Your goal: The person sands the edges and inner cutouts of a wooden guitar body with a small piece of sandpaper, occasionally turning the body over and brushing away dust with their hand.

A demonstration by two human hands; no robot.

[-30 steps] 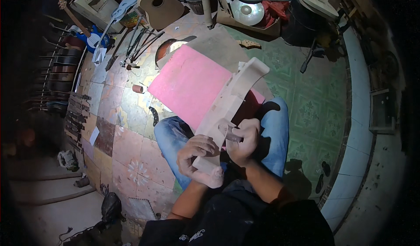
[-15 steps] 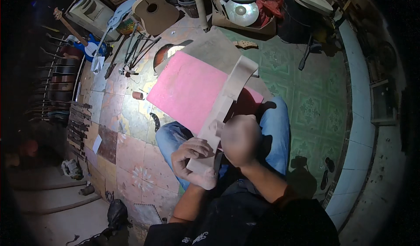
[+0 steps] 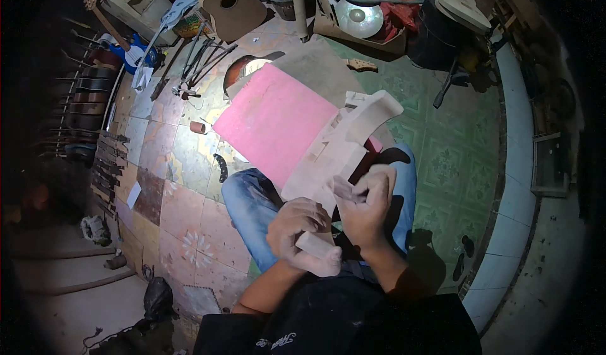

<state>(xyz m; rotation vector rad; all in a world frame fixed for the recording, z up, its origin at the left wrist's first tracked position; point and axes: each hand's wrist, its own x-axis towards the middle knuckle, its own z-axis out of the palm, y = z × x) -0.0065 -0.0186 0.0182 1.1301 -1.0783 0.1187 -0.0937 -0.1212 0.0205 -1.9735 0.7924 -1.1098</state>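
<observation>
A pale, unfinished electric guitar body (image 3: 331,150) lies tilted across my lap, with cut-out pockets on its upper face and a curved horn at its far end. My left hand (image 3: 302,232) is wrapped round its near end, thumb toward me. My right hand (image 3: 366,210) is closed beside the body's right edge, close to the near horn. Its fingers are curled about something pale that I cannot make out. Beneath the body's far side is a flat pink sheet (image 3: 271,118), lying on a grey board (image 3: 315,71).
A sunburst guitar body (image 3: 235,77) lies partly under the boards. Nearby are a small reddish-brown roll (image 3: 197,128), a black curved plate (image 3: 220,167) and a headstock-shaped wooden piece (image 3: 361,65). An acoustic guitar body (image 3: 233,8), a pole (image 3: 299,8) and a black bucket (image 3: 435,33) stand behind.
The guitar body has rolled so that its broad face and pockets show instead of its edge. My right hand, blurred earlier, has shifted slightly right and shows clearly. My left hand still grips the near end.
</observation>
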